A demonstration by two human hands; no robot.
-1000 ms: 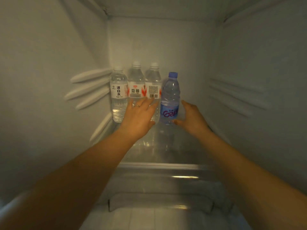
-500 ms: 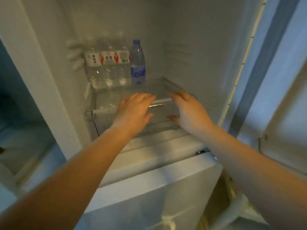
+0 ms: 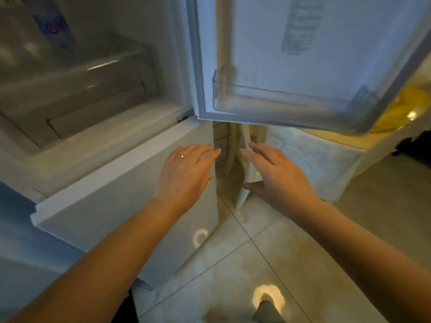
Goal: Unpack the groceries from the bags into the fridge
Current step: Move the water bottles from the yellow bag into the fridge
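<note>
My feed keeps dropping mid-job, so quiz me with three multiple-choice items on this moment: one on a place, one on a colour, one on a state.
1. Where is the clear door shelf?
A. On the inside of the open fridge door
B. On the floor
C. In the left hand

2. What colour is the thing at the right edge behind the door?
A. Red
B. Yellow
C. Green

3. What are the hands doing?
A. Both grip bottles
B. Both open and empty
C. One holds a bag

Answers:
1 A, the shelf is fixed low on the fridge door, which stands swung open.
2 B, the yellow thing shows past the door's edge.
3 B, the left hand and right hand have spread fingers and hold nothing, above the tiled floor.
</note>
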